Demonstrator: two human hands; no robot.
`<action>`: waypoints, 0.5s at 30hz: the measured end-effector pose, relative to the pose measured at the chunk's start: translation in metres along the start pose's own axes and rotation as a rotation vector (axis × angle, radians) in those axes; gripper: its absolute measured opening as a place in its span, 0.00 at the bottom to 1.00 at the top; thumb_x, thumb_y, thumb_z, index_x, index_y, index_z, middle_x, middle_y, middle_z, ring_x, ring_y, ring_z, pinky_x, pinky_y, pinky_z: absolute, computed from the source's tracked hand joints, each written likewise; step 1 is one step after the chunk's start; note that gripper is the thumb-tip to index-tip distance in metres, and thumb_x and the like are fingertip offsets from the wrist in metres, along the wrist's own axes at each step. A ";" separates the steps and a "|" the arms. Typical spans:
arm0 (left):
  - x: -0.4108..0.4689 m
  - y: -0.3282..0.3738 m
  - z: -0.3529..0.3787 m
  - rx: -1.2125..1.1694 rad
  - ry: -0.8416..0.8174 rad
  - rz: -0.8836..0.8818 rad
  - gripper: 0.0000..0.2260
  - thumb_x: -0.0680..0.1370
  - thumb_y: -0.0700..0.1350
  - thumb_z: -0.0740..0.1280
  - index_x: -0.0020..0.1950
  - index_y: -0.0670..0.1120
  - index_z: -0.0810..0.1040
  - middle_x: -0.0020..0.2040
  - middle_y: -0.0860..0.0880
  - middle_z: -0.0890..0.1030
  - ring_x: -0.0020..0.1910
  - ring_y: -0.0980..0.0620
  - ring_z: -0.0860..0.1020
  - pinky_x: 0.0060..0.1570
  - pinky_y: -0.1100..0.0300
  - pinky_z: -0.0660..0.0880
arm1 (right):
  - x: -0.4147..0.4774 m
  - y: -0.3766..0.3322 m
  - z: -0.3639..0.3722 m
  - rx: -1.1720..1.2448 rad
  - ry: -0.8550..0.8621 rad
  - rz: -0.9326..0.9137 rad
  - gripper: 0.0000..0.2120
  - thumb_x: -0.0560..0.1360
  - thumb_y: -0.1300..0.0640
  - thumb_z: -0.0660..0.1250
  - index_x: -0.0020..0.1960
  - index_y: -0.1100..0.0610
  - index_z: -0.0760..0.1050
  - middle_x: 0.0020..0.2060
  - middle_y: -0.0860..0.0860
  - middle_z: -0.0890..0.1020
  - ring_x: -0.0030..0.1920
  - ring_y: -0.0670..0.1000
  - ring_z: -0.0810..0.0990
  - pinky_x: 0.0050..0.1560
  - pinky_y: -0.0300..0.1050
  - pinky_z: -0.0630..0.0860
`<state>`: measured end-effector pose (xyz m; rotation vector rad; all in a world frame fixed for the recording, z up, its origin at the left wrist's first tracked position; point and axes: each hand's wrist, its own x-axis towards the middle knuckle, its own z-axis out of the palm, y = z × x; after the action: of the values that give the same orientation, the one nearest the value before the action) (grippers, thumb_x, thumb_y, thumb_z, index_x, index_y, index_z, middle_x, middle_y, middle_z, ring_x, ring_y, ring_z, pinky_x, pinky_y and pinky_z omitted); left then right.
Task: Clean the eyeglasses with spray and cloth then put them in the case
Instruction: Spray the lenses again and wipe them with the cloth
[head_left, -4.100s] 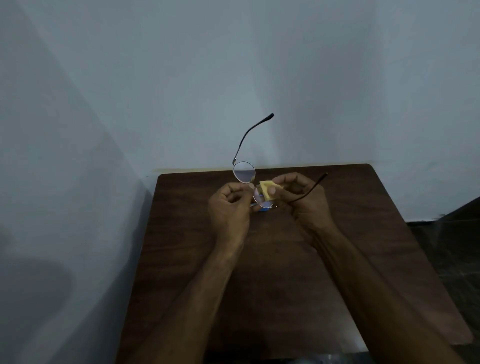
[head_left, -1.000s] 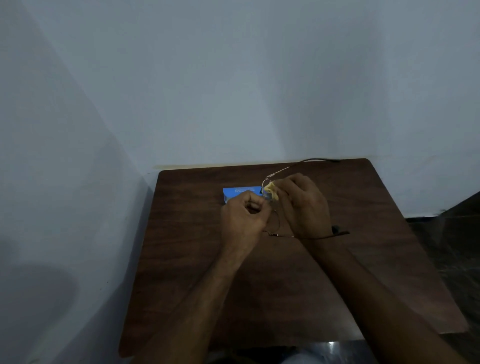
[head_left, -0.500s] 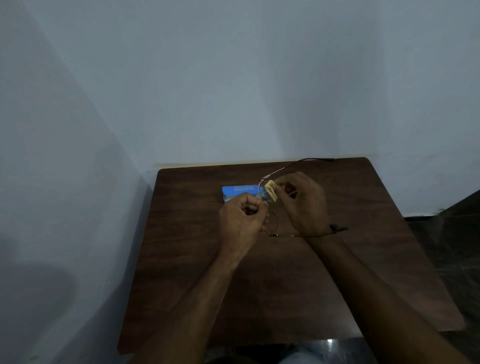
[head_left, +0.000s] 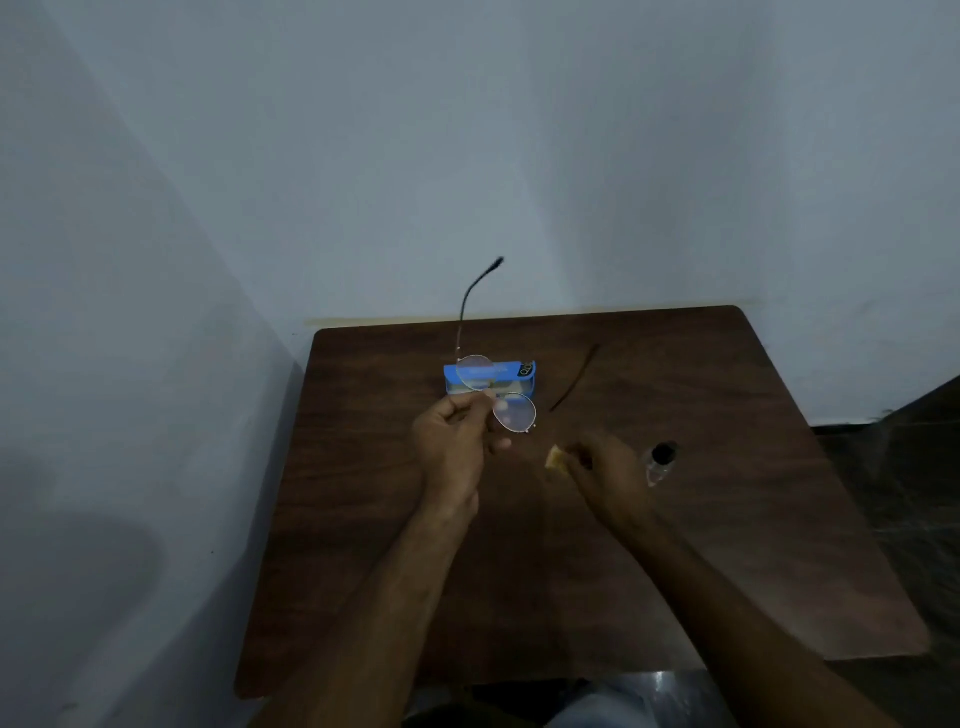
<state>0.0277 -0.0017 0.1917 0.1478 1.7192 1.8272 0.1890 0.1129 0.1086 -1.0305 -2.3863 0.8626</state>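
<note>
Above a wood-grain table, the left hand pinches round wire-rimmed eyeglasses.

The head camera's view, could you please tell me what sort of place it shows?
Probably a plain room in a home or office: a dark wooden table sits in a corner of bare pale walls, with a blue case and a spray bottle on it.

Single view, head-worn, wide-angle. Faces forward and down across the table from its near edge, toward the room corner where the walls meet. Table fills the lower frame, close, at arm's reach; upper half is walls.
</note>
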 end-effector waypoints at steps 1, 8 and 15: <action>0.000 -0.004 0.000 -0.059 0.011 -0.045 0.05 0.79 0.38 0.73 0.52 0.38 0.85 0.40 0.45 0.87 0.32 0.53 0.83 0.31 0.58 0.81 | -0.006 0.010 0.006 -0.065 -0.072 -0.014 0.02 0.77 0.53 0.69 0.46 0.49 0.79 0.42 0.45 0.80 0.43 0.47 0.79 0.42 0.45 0.74; -0.008 -0.025 0.007 -0.291 0.017 -0.190 0.04 0.80 0.40 0.72 0.54 0.42 0.85 0.44 0.47 0.88 0.41 0.55 0.86 0.35 0.62 0.82 | -0.031 0.047 0.043 -0.418 -0.331 0.017 0.08 0.78 0.56 0.67 0.56 0.54 0.77 0.57 0.54 0.78 0.51 0.59 0.80 0.45 0.48 0.73; -0.009 -0.026 0.015 -0.366 0.001 -0.189 0.07 0.79 0.40 0.74 0.56 0.41 0.85 0.49 0.43 0.88 0.45 0.51 0.86 0.40 0.61 0.83 | -0.068 0.060 0.031 -0.145 -0.141 0.148 0.11 0.83 0.52 0.64 0.62 0.54 0.79 0.59 0.51 0.79 0.55 0.54 0.80 0.51 0.48 0.77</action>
<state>0.0511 0.0060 0.1727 -0.1610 1.3209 1.9588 0.2452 0.0822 0.0376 -1.2544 -2.5473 0.8477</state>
